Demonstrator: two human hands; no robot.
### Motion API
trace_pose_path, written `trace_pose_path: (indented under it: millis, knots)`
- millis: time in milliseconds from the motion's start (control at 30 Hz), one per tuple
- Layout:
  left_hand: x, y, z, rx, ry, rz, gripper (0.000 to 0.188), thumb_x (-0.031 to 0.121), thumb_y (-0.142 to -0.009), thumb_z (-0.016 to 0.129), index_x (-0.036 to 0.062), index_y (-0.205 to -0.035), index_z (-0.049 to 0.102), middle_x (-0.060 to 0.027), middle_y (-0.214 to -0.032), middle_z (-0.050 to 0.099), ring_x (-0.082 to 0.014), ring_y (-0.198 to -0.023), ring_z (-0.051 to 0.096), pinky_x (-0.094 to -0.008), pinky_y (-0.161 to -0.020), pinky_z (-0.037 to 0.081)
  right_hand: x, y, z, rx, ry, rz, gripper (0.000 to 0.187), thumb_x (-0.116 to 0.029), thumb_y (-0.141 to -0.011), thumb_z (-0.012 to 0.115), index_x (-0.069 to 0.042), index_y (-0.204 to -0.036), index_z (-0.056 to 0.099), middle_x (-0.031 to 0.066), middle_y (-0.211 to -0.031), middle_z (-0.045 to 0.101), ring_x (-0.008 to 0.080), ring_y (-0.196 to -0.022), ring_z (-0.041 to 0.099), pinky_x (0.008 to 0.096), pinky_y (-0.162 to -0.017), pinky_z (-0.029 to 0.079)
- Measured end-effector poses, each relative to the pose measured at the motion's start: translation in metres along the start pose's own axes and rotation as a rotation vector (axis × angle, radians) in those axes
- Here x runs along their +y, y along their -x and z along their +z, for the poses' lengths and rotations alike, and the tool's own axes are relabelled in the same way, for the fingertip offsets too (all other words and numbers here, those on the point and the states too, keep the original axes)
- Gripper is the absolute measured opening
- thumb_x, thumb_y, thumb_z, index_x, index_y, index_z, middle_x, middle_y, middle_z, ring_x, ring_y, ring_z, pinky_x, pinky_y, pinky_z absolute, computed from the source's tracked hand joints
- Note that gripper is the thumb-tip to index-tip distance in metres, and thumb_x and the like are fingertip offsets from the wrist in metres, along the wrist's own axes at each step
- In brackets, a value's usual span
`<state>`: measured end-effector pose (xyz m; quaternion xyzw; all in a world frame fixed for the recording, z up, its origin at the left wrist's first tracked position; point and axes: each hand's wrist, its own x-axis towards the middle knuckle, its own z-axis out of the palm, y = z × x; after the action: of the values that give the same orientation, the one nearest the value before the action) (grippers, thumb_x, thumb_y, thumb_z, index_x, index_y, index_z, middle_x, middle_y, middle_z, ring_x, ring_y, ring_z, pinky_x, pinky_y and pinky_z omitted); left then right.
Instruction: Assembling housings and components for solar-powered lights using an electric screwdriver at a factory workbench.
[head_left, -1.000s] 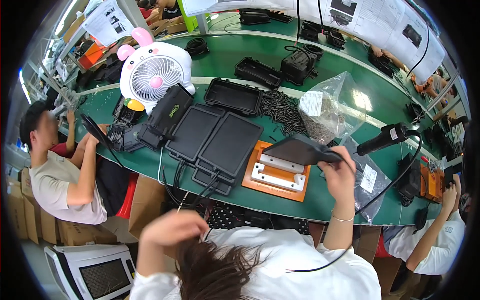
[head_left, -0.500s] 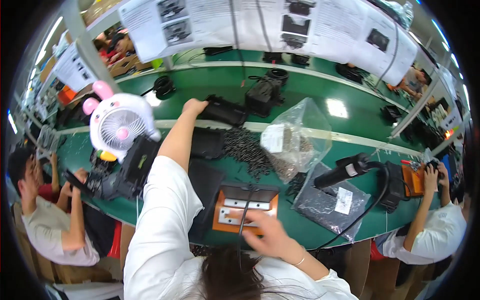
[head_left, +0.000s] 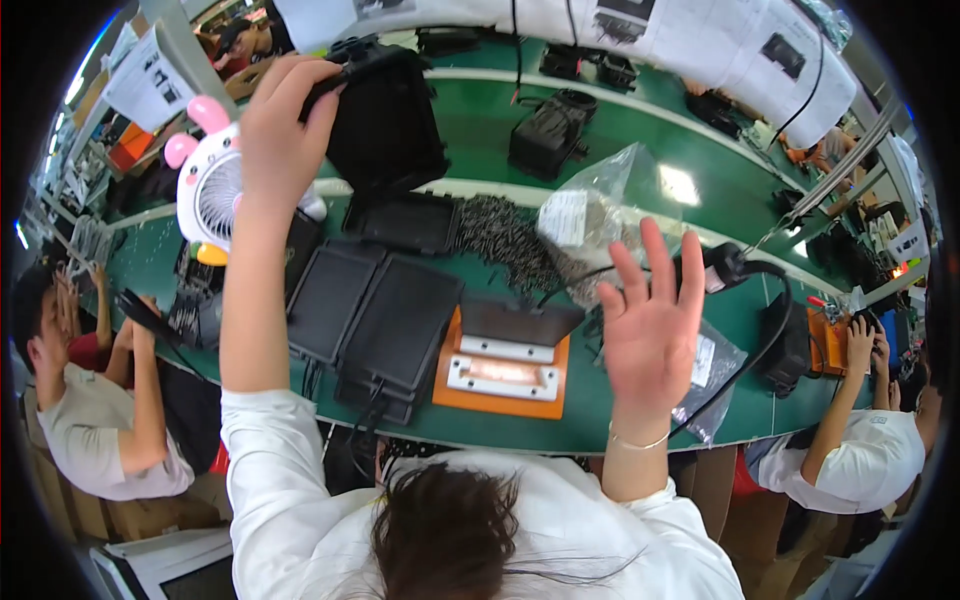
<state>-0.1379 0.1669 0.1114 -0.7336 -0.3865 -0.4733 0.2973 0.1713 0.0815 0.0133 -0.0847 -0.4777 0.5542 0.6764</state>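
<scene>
My left hand (head_left: 283,120) is raised over the bench and grips a black plastic housing (head_left: 388,120) by its upper left corner. My right hand (head_left: 652,320) hovers open, fingers spread, above the right side of the bench and holds nothing. Below and between my hands an orange jig (head_left: 500,375) lies on the green bench (head_left: 590,410) with a black part (head_left: 520,322) resting on its far edge. A pile of small dark screws (head_left: 505,238) lies behind the jig.
Flat black trays (head_left: 375,320) lie left of the jig. A white and pink desk fan (head_left: 210,190) stands at the left. A clear plastic bag (head_left: 600,215) and a black electric screwdriver (head_left: 725,268) with its cable are at the right. Other people sit at both sides.
My left hand has lifted a black housing off the far side of the bench. My right hand has left the orange jig and risen, open.
</scene>
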Motion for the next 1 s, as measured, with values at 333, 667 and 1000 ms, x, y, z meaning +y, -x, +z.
trace_pose_path:
  millis: [333,667,1000]
  knots:
    - [0.153,0.064,-0.086,-0.13,0.04,0.292,0.013,0.01,-0.062,0.063,0.0107,-0.074,0.057,0.0026,-0.086,0.055,-0.0177,-0.071,0.052,-0.0271,-0.059,0.048,0.034,0.014,0.056,-0.428,0.571,-0.417,0.068,0.006,-0.067,0.068,-0.01,-0.126,0.038,0.033,-0.134,0.024,0.0481,-0.114,0.044,0.0481,-0.087,0.047]
    - [0.149,0.056,-0.114,-0.315,0.332,0.171,0.012,0.013,-0.059,0.062,0.0122,-0.071,0.058,0.0028,-0.085,0.058,-0.0159,-0.068,0.054,-0.0258,-0.048,0.044,0.02,0.038,0.086,-0.375,0.1,0.104,0.055,-0.011,-0.071,0.073,0.012,-0.114,0.048,0.0333,-0.121,0.045,0.0353,-0.089,0.06,0.0361,-0.079,0.049]
    - [0.116,0.107,-0.058,-0.574,0.573,-0.38,0.054,0.025,-0.073,0.068,0.0039,-0.12,0.052,-0.02,-0.125,0.045,-0.0353,-0.107,0.049,-0.0405,-0.088,0.041,-0.008,0.064,0.017,-0.235,0.824,0.099,0.035,0.001,-0.085,0.053,0.001,-0.118,0.042,0.0266,-0.113,0.051,0.0382,-0.101,0.056,0.0397,-0.082,0.05]
